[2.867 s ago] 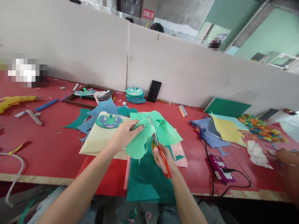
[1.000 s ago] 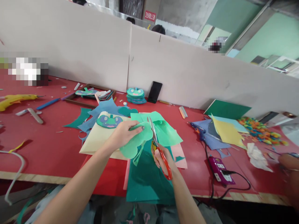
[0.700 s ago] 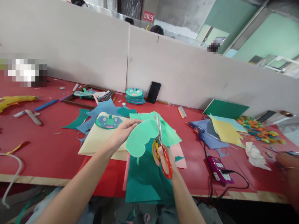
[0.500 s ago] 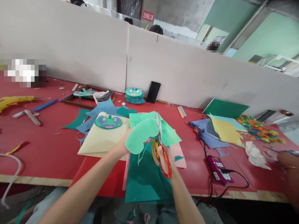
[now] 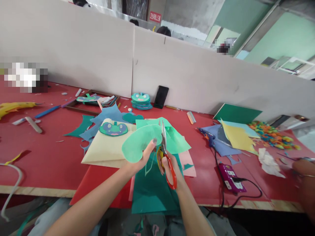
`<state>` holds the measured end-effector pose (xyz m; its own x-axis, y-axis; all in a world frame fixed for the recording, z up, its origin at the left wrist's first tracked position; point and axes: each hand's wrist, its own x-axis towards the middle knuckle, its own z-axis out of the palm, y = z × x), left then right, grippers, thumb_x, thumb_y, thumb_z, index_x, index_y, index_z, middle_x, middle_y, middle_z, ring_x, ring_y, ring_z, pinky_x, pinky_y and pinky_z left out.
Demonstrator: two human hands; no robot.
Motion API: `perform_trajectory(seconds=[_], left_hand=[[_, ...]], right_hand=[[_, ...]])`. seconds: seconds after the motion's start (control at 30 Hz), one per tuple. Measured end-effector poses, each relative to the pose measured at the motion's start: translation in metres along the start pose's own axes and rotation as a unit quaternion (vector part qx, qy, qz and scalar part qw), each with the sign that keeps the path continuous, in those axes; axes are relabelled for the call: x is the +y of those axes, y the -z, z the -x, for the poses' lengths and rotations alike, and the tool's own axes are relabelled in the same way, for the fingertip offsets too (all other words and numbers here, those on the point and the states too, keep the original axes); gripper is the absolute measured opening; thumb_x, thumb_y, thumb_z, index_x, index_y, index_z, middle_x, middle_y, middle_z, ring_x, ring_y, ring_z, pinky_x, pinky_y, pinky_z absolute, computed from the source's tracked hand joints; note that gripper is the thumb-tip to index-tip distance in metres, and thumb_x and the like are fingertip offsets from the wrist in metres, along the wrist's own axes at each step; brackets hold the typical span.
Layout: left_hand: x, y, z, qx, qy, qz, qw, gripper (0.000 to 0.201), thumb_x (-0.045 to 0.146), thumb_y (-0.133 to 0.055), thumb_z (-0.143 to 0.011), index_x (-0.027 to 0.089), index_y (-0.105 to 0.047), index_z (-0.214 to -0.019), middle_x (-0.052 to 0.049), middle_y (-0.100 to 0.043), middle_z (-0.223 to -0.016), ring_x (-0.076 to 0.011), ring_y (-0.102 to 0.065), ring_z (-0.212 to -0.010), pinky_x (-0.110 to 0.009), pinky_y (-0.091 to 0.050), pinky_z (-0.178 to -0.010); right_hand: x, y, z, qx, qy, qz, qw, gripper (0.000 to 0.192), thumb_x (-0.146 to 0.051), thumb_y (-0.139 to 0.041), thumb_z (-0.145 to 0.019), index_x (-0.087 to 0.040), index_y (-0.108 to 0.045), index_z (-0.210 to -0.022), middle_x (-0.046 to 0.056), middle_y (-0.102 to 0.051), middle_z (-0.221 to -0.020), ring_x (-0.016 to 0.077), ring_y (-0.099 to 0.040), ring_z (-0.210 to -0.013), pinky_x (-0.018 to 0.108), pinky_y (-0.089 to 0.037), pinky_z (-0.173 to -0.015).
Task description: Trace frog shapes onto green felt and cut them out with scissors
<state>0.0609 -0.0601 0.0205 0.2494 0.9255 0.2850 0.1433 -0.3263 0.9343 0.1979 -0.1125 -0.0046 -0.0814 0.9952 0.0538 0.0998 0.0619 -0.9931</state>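
Note:
My left hand [image 5: 145, 154] pinches a light green felt piece [image 5: 134, 142] with a rounded, lobed outline, thumb on top. In my right hand [image 5: 169, 165] is a pair of scissors [image 5: 171, 172] with red and yellow handles. The blades point away from me at the right edge of the felt piece and look slightly apart. A thin offcut strip [image 5: 149, 165] dangles below the piece. Under my hands lie a dark green felt sheet [image 5: 155, 193] and a light green sheet [image 5: 178, 141]. Left of them, a felt frog-like face [image 5: 113, 128] rests on cream felt [image 5: 98, 150].
A stack of similar faces [image 5: 141, 101] and a black phone [image 5: 161, 97] stand by the partition. To the right are a blue glue gun [image 5: 206, 133], a purple power strip [image 5: 231, 178] with a cable, and colourful scraps [image 5: 273, 136]. Another person's hand [image 5: 304, 167] shows at the right edge.
The felt piece has turned and shifted left in my left hand, whose thumb now shows on top. My right hand and the scissors have moved slightly left.

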Motion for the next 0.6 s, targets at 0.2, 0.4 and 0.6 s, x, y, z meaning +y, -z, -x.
perform_trajectory(seconds=[0.2,0.4,0.6], left_hand=[[0.008,-0.005,-0.003,0.019,0.000,0.024,1.000,0.044,0.046,-0.030,-0.090,0.022,-0.037,-0.055,0.004,-0.041,-0.052,-0.0113,-0.044,-0.050,-0.029,-0.041,-0.060],[0.011,-0.003,-0.004,0.014,0.012,0.014,1.000,0.045,0.046,-0.031,-0.090,0.022,-0.037,-0.053,0.004,-0.040,-0.050,-0.0115,-0.044,-0.049,-0.029,-0.041,-0.060],[0.008,-0.005,-0.004,0.011,0.006,0.001,1.000,0.047,0.050,-0.030,-0.089,0.023,-0.035,-0.051,0.003,-0.039,-0.048,-0.0124,-0.042,-0.047,-0.030,-0.041,-0.059]], right_hand=[[0.001,-0.001,-0.001,0.007,-0.009,0.017,1.000,0.048,-0.071,-0.038,-0.077,-0.023,-0.040,-0.076,-0.006,-0.034,-0.051,0.0094,-0.032,-0.039,0.025,-0.028,-0.038],[0.002,-0.002,-0.002,-0.005,-0.022,0.005,1.000,0.052,-0.072,-0.038,-0.076,-0.022,-0.042,-0.084,-0.003,-0.039,-0.062,0.0099,-0.035,-0.047,0.025,-0.031,-0.042],[-0.002,-0.002,-0.002,-0.004,-0.019,0.002,1.000,0.052,-0.073,-0.037,-0.076,-0.022,-0.042,-0.085,-0.003,-0.038,-0.061,0.0103,-0.035,-0.047,0.025,-0.032,-0.042]])
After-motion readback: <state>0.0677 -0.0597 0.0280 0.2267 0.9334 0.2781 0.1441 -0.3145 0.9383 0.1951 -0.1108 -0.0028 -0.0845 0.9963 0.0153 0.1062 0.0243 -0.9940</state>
